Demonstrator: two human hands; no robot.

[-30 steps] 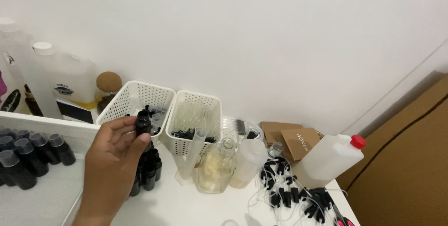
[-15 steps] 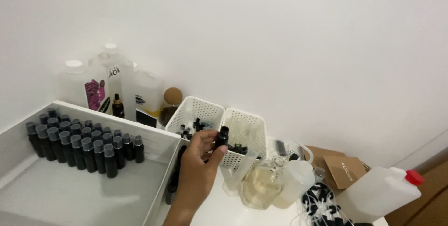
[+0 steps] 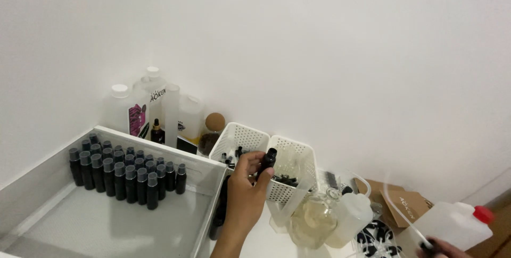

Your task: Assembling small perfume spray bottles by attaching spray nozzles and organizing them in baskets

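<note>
Head cam only, so one view to go through. Left hand (image 3: 246, 189) comes up from the bottom middle of the frame, fingers curled and pinching a small black spray bottle (image 3: 267, 162) between thumb and fingertips. The bottle is held upright just in front of two white perforated baskets (image 3: 242, 136) sitting side by side near the centre; both have more little black bits inside.

Right hand (image 3: 444, 248) only pokes into the bottom right corner. Looks like the fingertips are nipping a thin clear tube (image 3: 402, 213) with a dark end, but so little of it shows that I honestly can't tell how the fingers sit.

Lower left is a big white tray (image 3: 64, 220) with a tidy block of dark capped bottles (image 3: 120, 170) lined up in rows toward its far edge. Behind the tray, against the white wall, stand some tall white plastic containers (image 3: 139, 106) and a round cork-topped jar (image 3: 212, 130). Right of the baskets there's a rounded glass bottle with pale yellow liquid (image 3: 313, 220), then a white jug with a red cap (image 3: 458, 223) and a brown cardboard box (image 3: 407, 205) toward the right edge.
</note>
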